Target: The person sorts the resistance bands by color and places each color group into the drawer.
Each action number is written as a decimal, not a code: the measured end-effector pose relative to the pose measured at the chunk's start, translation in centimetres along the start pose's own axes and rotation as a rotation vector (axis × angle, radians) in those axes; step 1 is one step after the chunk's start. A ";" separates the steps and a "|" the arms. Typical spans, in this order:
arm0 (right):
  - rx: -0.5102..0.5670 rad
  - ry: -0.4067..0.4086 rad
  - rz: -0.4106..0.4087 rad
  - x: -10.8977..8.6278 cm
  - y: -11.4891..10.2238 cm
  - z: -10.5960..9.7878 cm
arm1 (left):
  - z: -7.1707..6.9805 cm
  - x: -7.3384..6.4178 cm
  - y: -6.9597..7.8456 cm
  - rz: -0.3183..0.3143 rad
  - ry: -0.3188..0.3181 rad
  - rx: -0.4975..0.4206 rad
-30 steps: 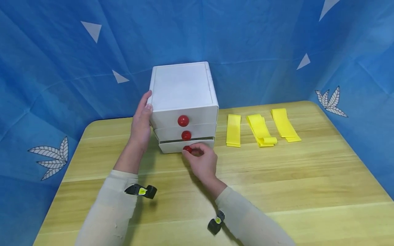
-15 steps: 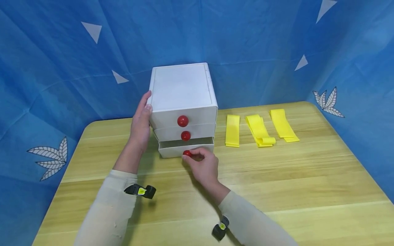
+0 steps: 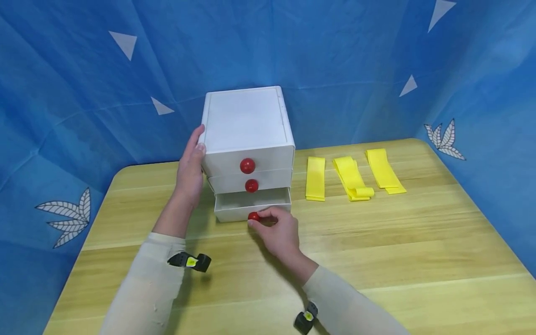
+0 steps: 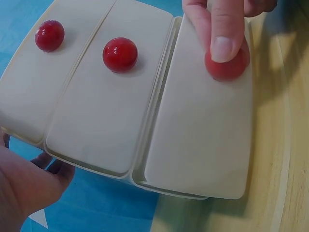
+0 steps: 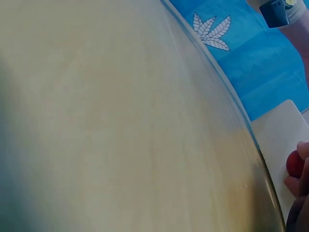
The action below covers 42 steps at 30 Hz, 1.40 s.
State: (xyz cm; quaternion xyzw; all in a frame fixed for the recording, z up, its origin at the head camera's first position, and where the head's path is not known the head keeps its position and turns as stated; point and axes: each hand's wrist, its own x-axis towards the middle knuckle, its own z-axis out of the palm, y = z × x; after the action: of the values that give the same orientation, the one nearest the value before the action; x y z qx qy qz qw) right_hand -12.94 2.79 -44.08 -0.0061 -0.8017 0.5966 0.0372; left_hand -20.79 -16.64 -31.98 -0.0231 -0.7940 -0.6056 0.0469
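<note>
A white three-drawer cabinet (image 3: 246, 121) with a red ball knob on each drawer stands at the back of the table. My left hand (image 3: 190, 174) rests against its left side, the thumb near the front edge. Low at the front, the bottom drawer (image 3: 232, 214) is pulled partly out, and its visible inside looks bare. My right hand (image 3: 282, 232) pinches that drawer's red knob (image 3: 253, 216) between thumb and fingers. In the left wrist view, the upper knobs (image 4: 120, 55) are untouched and their drawers closed.
Three yellow folded strips, a straight one (image 3: 316, 179), one with a curled end (image 3: 353, 179) and a slanted one (image 3: 385, 171), lie right of the cabinet on the wooden table (image 3: 398, 260). A blue patterned cloth (image 3: 343, 60) hangs behind.
The bottom drawer has slid out toward me from a narrow gap, my right hand moving back with its knob. The left hand has stayed on the cabinet's side.
</note>
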 end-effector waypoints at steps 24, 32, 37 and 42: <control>-0.027 -0.078 -0.041 -2.5 -0.1 -1.5 | 0.1 0.0 -0.2 0.021 0.000 -0.021; -0.043 -0.099 -0.025 -3.2 0.0 -1.8 | 0.0 0.0 -0.4 0.028 0.002 -0.011; -0.057 -0.120 -0.045 -3.5 0.1 -2.1 | 0.0 0.0 -0.4 0.034 0.002 -0.005; -0.054 -0.137 -0.059 -4.0 -0.1 -2.3 | 0.1 -0.1 -0.2 0.031 0.000 -0.006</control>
State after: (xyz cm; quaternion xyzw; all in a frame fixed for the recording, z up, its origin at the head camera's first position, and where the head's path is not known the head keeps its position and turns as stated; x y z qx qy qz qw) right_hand -8.82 4.72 -43.59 0.0575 -0.8179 0.5725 -0.0002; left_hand -20.72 -16.62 -32.25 -0.0355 -0.7917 -0.6073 0.0562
